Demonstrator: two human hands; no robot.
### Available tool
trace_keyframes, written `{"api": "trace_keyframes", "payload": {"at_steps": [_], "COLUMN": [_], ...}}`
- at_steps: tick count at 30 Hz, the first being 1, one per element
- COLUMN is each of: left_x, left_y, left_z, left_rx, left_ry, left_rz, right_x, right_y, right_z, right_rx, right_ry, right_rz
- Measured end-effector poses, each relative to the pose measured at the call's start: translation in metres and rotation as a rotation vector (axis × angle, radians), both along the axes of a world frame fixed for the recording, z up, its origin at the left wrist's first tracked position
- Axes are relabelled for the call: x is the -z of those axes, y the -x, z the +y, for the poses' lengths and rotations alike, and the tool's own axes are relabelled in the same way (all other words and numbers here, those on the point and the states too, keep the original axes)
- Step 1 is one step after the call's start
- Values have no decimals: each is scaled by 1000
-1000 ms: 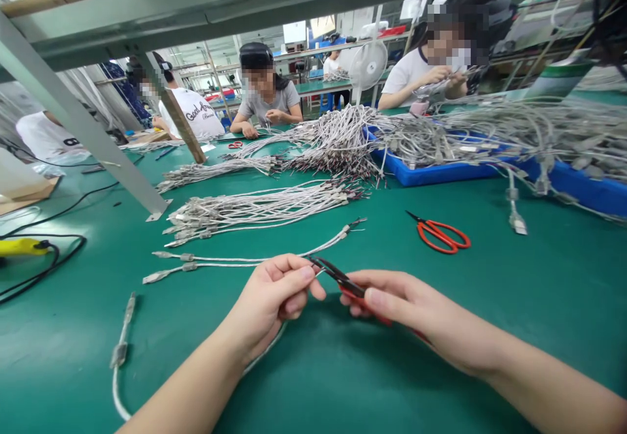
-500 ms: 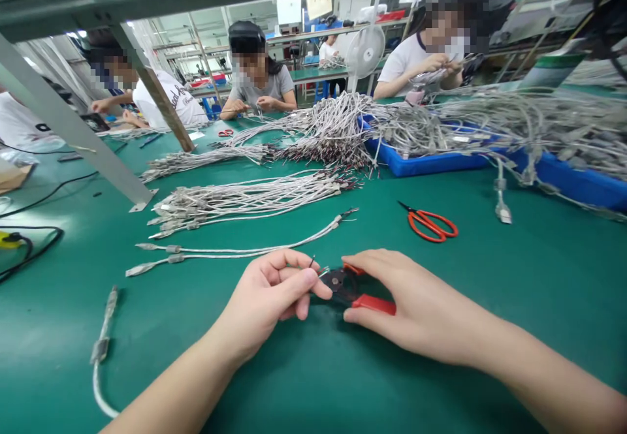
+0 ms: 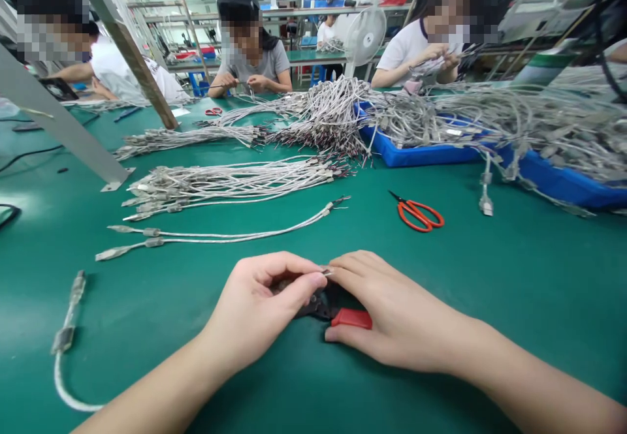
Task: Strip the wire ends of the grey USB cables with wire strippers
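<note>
First inspector: Where do we find the hands?

Second inspector: At the lower centre of the frame, near each other over the green tabletop [image 3: 304, 395]. We record the left hand [image 3: 259, 307] pinched, thumb against forefinger, on thin wire ends [image 3: 326, 273]. The right hand [image 3: 401, 310] is wrapped about red-handled pliers [image 3: 351, 318].

First inspector: Is the tool closed on the wires?

Second inspector: We cannot tell. Its dark head runs behind the left fingers, and only one red handle shows. The wire ends sit just beside the right forefinger; whether they touch it is unclear.

First inspector: What do we advise for this step?

Second inspector: In our judgement, the pinch should sit close behind the tips, so that the wires cannot splay. We should keep the left fingertips clear of the jaws, hold the tool square to the wires and squeeze evenly, tips in plain sight.

First inspector: And the surroundings?

Second inspector: At the lower left, a USB cable [image 3: 63, 341] disappears at the left forearm [image 3: 161, 382]; slack there would spare the pinch any tug. Orange-handled scissors [image 3: 416, 211] lie right of centre, apart from both hands.
</note>
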State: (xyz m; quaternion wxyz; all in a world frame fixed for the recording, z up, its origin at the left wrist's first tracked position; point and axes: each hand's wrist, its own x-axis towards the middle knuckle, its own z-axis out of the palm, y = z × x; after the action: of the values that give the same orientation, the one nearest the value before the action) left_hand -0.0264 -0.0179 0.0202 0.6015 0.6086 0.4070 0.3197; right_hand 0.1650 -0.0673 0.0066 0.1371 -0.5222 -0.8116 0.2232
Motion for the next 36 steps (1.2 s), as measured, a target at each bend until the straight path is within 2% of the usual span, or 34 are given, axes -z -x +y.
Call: {"api": "trace_keyframes", "payload": {"at_steps": [4, 7, 11, 15, 19, 24, 28, 30, 32, 36], "left_x": [1, 1, 1, 1, 2, 1, -2, -2, -1, -2], "left_y": [0, 0, -2, -4, -5, -4, 1, 2, 1, -2], "left_z": [2, 2, 1, -1, -3, -4, -2, -2, -2, -3], "left_rx": [2, -29, -60, -22, 23, 87, 365, 442, 413, 228], "left_ry": [-65, -108, -104, -62, -8, 81, 282, 344, 332, 176], "left_rz": [11, 27, 40, 14, -7, 7, 15, 22, 49, 93], "right_x": [3, 4, -3, -8, -5, -2, -2, -1, -1, 1], "right_y": [-1, -5, -7, 3, 17, 18, 15, 15, 16, 15], "right_z": [0, 3, 7, 4, -3, -4, -3, -3, -3, -6], "right_rx": [75, 238, 447, 420, 384, 326, 324, 317, 323, 365], "right_ry": [5, 10, 152, 321, 314, 301, 349, 366, 333, 137], "right_rz": [17, 77, 428, 855, 1091, 1107, 1097, 1076, 1051, 997]}}
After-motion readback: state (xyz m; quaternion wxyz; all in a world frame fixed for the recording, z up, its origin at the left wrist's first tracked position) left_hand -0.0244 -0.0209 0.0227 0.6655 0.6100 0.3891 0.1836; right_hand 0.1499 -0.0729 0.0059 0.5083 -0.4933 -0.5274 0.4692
